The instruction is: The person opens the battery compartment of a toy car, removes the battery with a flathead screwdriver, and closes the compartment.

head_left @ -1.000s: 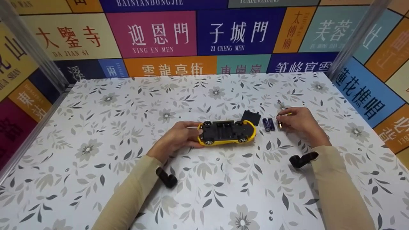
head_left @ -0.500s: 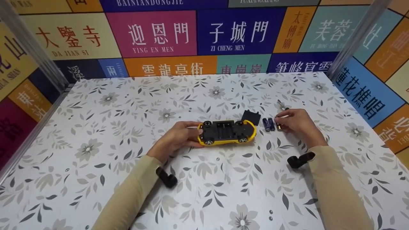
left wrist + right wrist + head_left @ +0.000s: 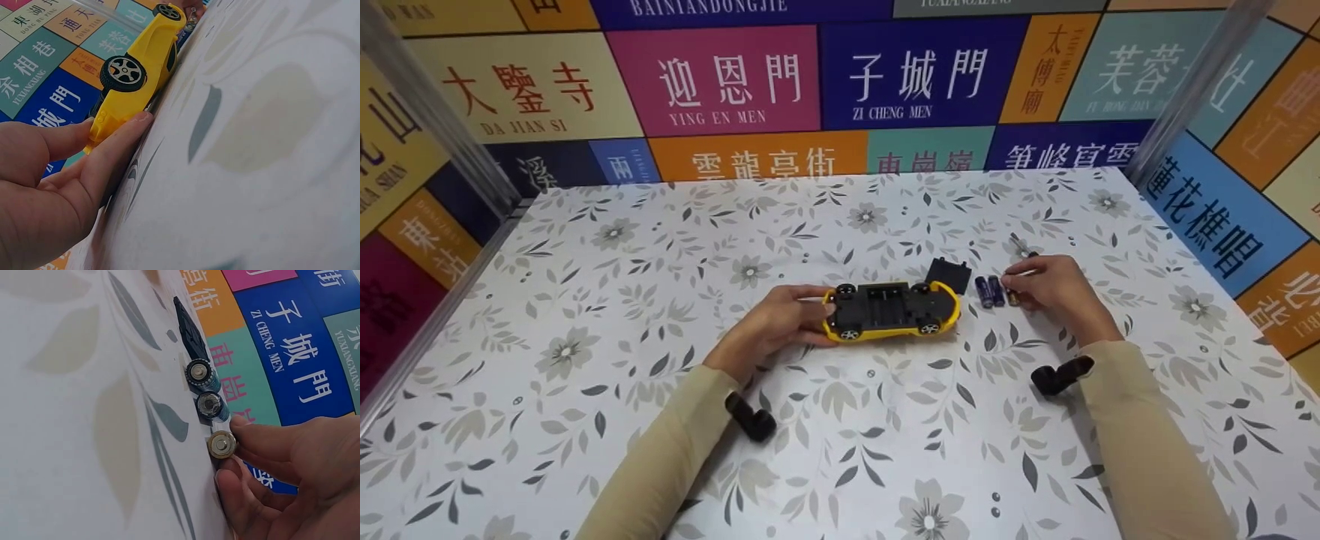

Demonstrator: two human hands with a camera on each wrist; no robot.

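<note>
A yellow toy car (image 3: 885, 311) lies upside down, its black underside and open battery compartment facing up. My left hand (image 3: 780, 319) grips one end of it between thumb and fingers; in the left wrist view the thumb and a finger pinch the yellow body (image 3: 126, 98). My right hand (image 3: 1046, 281) pinches a battery (image 3: 223, 445) on the table, with its metal end facing the right wrist camera. Right beside that one lie two dark blue batteries (image 3: 989, 292). Beyond them is a flat black cover (image 3: 948, 277) with small tabs, close to the car's other end.
A screwdriver (image 3: 1018, 244) lies just behind my right hand, which hides part of it. The table (image 3: 660, 420) wears a white leaf-patterned cloth. Colourful panels with lettering (image 3: 720, 82) stand along its back and sides.
My right hand has moved slightly left with the battery, bringing it close beside the two others. The left hand and the toy car have stayed in place.
</note>
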